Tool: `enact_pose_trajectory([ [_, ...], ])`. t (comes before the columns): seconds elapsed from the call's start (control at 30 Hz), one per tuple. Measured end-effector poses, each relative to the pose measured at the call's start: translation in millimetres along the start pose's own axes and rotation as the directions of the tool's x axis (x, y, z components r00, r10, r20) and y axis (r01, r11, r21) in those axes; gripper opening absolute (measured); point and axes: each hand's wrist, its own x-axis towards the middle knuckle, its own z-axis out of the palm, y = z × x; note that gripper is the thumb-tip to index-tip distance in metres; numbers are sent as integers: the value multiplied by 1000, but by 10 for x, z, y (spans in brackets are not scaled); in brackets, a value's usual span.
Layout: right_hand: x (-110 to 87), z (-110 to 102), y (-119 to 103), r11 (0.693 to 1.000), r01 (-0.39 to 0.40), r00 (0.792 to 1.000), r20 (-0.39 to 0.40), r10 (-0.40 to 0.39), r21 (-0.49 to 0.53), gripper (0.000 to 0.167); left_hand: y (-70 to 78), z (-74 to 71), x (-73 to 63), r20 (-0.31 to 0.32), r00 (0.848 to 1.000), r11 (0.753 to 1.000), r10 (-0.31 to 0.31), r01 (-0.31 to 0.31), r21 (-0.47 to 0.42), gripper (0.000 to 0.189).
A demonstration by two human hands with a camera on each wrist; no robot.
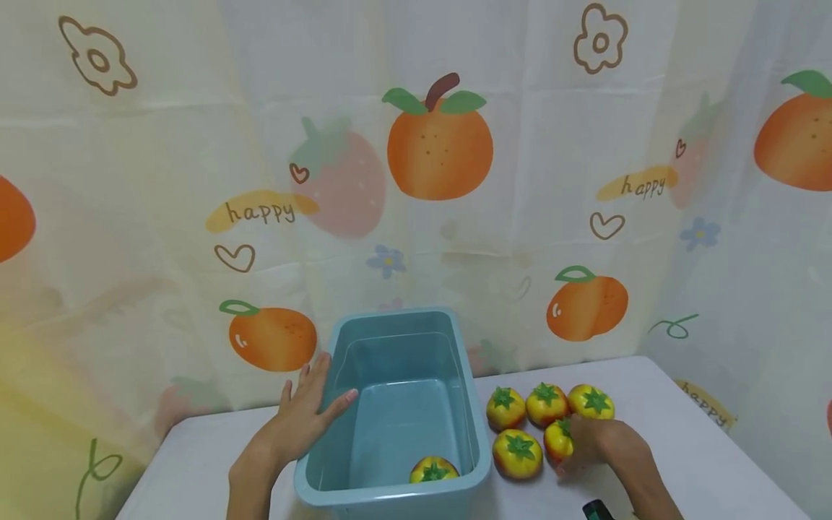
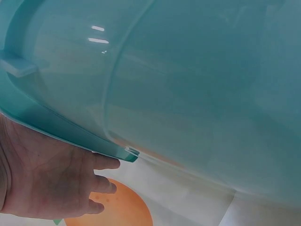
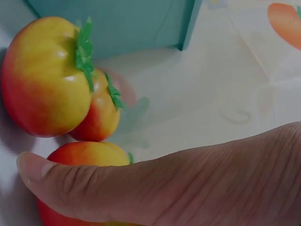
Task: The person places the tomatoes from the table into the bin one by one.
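A light blue plastic bin (image 1: 479,426) stands on the table with one yellow-red tomato (image 1: 434,469) at its near end. My left hand (image 1: 302,415) rests against the bin's left rim, fingers extended outside and thumb reaching over the edge. In the left wrist view, the palm (image 2: 47,174) lies along the rim's outer side. To the right of the bin, my right hand (image 1: 594,442) grips a tomato (image 1: 557,440) with a green leafy top. Its thumb (image 3: 94,190) crosses the front of that tomato in the right wrist view; the other fingers are hidden.
Several more tomatoes sit close together right of the bin, including a near one (image 1: 518,454) and a far right one (image 1: 591,401). A white cloth covers the table (image 1: 689,440). Behind it hangs a fruit-print curtain (image 1: 520,217). A small dark object (image 1: 596,510) shows beside the right forearm.
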Motion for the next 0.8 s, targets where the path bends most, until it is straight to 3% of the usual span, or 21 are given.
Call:
enact_pose_trajectory([
  [0.57,-257,-127,22,993,-35,999,-10,37,109,93,14,2,1,6,1000,1000,3,-3,-11,102],
  [0.8,-310,-176,-5,993,-61,998,2,61,103,100,10,1,4,10,1000,1000,-5,5,-8,102],
])
